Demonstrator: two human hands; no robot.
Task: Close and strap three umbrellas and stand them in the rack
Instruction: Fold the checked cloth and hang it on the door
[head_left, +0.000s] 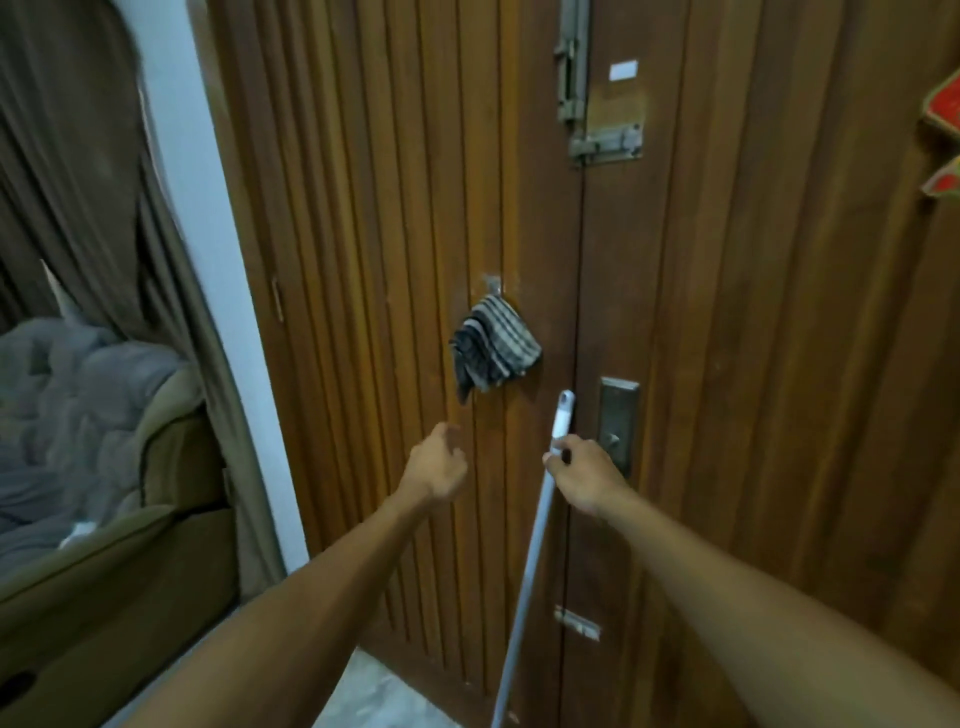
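We see the right hand (584, 478) grasping a long grey pole with a white cap (540, 512) that leans against the wooden double door (727, 312), while the left hand (436, 467), fingers loosely curled and holding nothing, reaches toward a striped cloth (493, 345) hanging on the door.
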